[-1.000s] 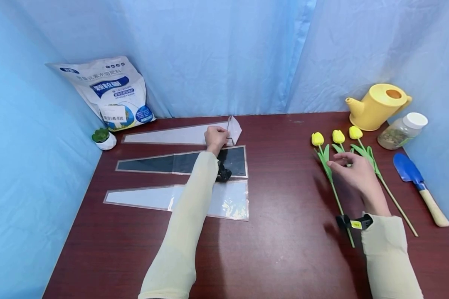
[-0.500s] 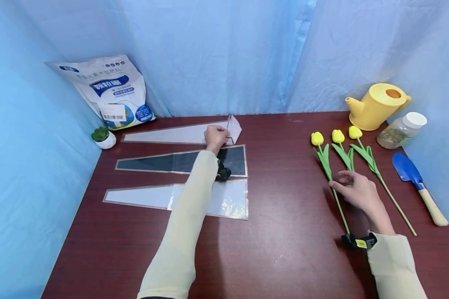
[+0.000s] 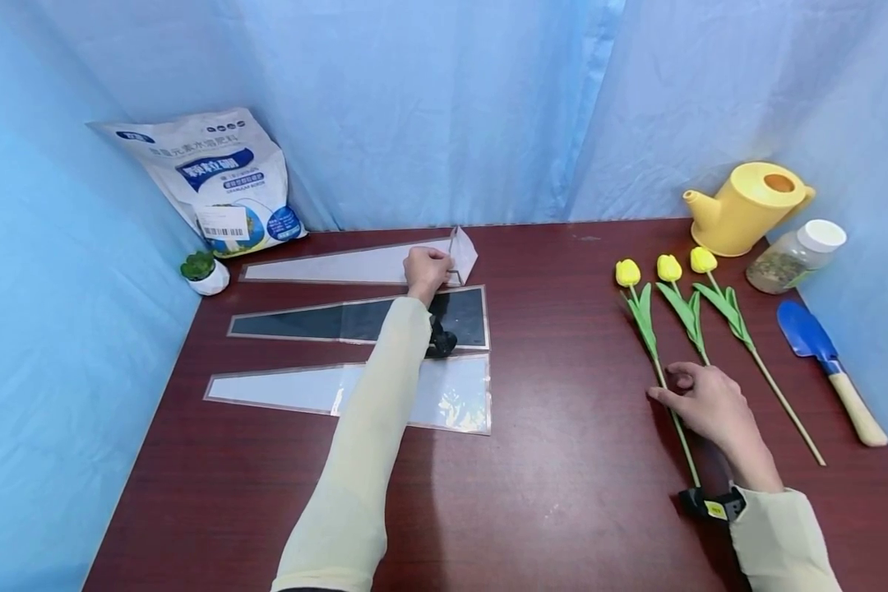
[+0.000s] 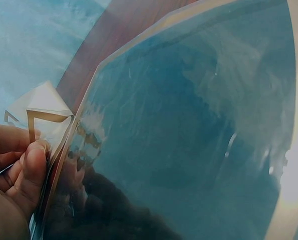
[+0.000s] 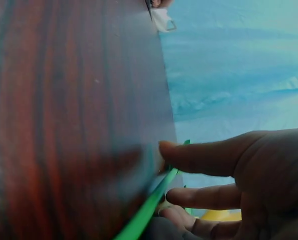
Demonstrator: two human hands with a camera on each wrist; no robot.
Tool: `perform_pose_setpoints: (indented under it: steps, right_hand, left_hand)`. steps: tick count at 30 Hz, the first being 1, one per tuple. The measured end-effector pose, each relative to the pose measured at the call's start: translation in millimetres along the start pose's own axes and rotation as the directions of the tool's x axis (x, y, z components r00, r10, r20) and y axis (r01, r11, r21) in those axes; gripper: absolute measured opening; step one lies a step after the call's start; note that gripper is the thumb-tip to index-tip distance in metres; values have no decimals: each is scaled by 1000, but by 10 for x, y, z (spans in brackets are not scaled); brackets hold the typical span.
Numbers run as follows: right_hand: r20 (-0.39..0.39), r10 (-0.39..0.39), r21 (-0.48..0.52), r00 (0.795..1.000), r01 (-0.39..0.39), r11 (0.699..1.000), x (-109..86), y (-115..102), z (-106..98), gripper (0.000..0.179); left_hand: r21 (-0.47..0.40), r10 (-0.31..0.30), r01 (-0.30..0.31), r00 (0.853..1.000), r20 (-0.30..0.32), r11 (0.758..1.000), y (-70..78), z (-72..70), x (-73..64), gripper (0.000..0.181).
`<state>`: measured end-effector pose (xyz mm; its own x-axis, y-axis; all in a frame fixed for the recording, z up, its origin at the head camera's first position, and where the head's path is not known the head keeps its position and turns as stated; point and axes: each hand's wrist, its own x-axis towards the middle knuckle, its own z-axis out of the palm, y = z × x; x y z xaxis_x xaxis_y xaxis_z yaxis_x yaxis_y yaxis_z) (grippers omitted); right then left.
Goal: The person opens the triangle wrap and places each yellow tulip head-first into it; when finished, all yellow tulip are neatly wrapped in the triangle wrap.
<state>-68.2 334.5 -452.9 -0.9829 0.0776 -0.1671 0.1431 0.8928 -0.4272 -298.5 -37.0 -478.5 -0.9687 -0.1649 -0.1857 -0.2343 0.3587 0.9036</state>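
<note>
My left hand [image 3: 424, 270] pinches the wide mouth of the far white flower sleeve [image 3: 326, 265], whose flap stands lifted; the left wrist view shows thumb and fingers [image 4: 32, 160] at its bordered edge. Nearer lie a black flower sleeve [image 3: 296, 324] and another white flower sleeve [image 3: 281, 386], both flat. My right hand [image 3: 714, 407] is low over the stem of the leftmost yellow tulip [image 3: 642, 322]. In the right wrist view the green stem [image 5: 147, 210] passes between thumb and forefinger, which stand apart. Two more yellow tulips, a middle one [image 3: 684, 311] and a right one [image 3: 728, 312], lie alongside.
At back right stand a yellow watering can [image 3: 740, 210] and a white-lidded jar [image 3: 792, 259], with a blue trowel [image 3: 810, 333] in front. A fertiliser bag [image 3: 218, 185] leans at back left beside a small potted succulent [image 3: 207, 275]. Blue cloth [image 3: 444, 107] encloses the dark red table [image 3: 555, 493].
My right hand has come down from over the tulips' leaves toward the lower stem of the leftmost one. My left hand stays at the far sleeve's mouth.
</note>
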Motion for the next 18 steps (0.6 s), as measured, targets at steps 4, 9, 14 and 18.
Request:
perform_pose_setpoints:
  steps: [4,9,14,18]
  right_hand:
    - [-7,8,-28,1000,-8,1000,-53,-34,42,51]
    - [-39,11,-25,999,-12,1000,-71,-78,101,43]
    - [-56,7,-26,998,-9,1000,-61,-106,111,35]
    - [-36,13,-22,999,-13,1000,-54,-101,89,34]
  left_hand:
    - [1,-2,2,1000,3,1000,5,2,4,16]
    - [0,2,-2,1000,-7,1000,7,-5,-1,16]
    - [2,5,-5,1000,-9,1000,3,-9,-2,17]
    - [1,3,-3,1000,0,1000,-1,-1,9,17]
